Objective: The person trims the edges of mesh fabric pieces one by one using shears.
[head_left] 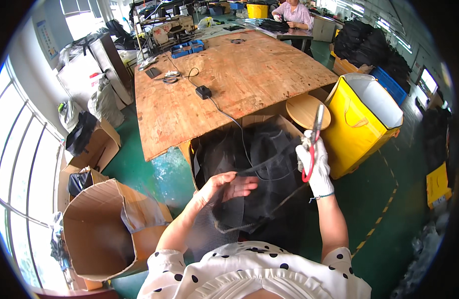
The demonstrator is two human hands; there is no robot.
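Note:
A piece of black mesh fabric (254,207) with a pale stitched edge hangs in front of me. My left hand (228,186), bare, pinches its upper edge between thumb and fingers, the other fingers reaching behind the mesh. In my right hand (316,169), which wears a white glove, is a pair of scissors (310,162) with red handles, blades pointing up. A dark band of the fabric runs up toward the glove; whether those fingers also touch it, I cannot tell. Beyond lies a heap of black mesh (274,142) in a cardboard box (293,127).
A wooden table (224,74) stands ahead, bearing a black power adapter (203,92) whose cord hangs over the edge. At right are a round wooden stool (308,110) and a yellow bag (356,124). An open carton (97,229) stands left. A person (295,17) works beyond.

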